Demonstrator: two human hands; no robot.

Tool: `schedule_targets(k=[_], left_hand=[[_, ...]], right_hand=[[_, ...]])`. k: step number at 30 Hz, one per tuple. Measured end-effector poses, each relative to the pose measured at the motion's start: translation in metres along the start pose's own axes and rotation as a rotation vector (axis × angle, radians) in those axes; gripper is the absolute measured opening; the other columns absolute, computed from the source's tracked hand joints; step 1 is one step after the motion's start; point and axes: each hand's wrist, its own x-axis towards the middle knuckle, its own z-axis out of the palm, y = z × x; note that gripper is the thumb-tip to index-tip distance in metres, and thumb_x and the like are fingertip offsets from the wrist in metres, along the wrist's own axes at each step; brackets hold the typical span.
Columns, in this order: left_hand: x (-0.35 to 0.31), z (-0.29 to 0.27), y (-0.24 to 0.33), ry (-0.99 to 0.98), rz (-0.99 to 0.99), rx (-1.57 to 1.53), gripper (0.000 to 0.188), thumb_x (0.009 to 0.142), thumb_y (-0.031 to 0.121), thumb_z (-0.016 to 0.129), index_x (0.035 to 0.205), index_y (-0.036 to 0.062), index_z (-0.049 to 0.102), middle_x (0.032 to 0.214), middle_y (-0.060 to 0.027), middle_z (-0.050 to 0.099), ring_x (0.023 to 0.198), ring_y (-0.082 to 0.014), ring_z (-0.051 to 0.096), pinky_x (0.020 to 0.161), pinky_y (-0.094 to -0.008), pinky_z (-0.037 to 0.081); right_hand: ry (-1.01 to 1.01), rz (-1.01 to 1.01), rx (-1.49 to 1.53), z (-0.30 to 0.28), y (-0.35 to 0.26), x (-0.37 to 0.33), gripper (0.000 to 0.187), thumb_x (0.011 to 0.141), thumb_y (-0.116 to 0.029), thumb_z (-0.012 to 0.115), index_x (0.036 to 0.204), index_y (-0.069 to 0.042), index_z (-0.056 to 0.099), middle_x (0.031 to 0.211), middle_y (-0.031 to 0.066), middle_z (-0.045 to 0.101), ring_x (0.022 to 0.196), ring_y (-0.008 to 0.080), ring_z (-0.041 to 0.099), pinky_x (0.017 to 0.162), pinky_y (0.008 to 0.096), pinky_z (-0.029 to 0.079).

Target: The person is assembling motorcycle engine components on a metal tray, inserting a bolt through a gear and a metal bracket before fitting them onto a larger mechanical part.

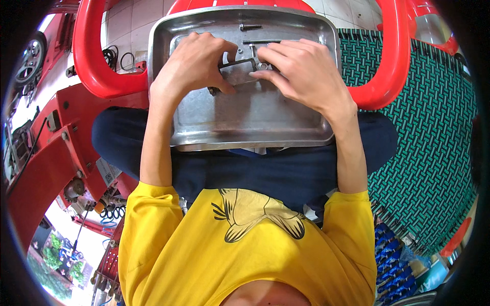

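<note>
My left hand (191, 64) grips a grey metal block (238, 74) from its left side, thumb below and fingers above. At the block's right end, my right hand (303, 71) closes its thumb and fingertips around a small round nut (263, 66). Whether the nut is attached to the block I cannot make out. Both hands are over a shallow steel tray (245, 135). Just above the block lie a short bolt (251, 49) and a tiny nut (240, 50). Farther up the tray are another bolt (250, 27) and a long thin rod (265, 41), partly covered by my right hand.
The tray rests by my crossed legs against a red plastic chair (109, 84), whose arms rise on both sides. A green woven mat (418, 137) spreads at right. Red machinery (61, 132) stands at left, near a black cable (127, 61) on the tiles.
</note>
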Motion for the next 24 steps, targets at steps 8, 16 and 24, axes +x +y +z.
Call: schedule_targets(k=[8,16,24], left_hand=[[-0.005,0.021,0.011,0.007,0.026,0.056,0.115,0.060,0.052,0.097,0.142,-0.0120,0.048,0.095,-0.0280,0.070,0.095,-0.0426,0.071,0.089,-0.0455,0.057],[-0.007,0.023,0.018,-0.138,-0.073,-0.584,0.055,0.095,0.015,0.078,0.135,-0.0039,0.046,0.089,-0.0283,0.073,0.073,-0.0360,0.078,0.061,-0.0379,0.065],[0.002,0.024,0.005,-0.051,-0.003,-0.436,0.038,0.087,0.002,0.077,0.123,-0.0043,0.068,0.094,-0.0228,0.078,0.082,-0.0287,0.080,0.071,-0.0382,0.061]], right_hand=[[-0.007,0.165,-0.003,0.008,-0.010,0.003,0.028,0.097,-0.037,0.068,0.097,-0.010,0.075,0.075,0.0111,0.071,0.076,0.0293,0.072,0.069,0.0426,0.055],[-0.077,0.239,0.025,0.002,-0.005,0.005,0.044,0.096,-0.051,0.067,0.085,-0.010,0.078,0.066,0.0126,0.069,0.067,0.0308,0.072,0.063,0.0413,0.055],[-0.102,0.173,-0.049,0.001,-0.003,0.002,0.044,0.095,-0.053,0.068,0.095,-0.010,0.075,0.074,0.0123,0.071,0.074,0.0308,0.073,0.067,0.0426,0.056]])
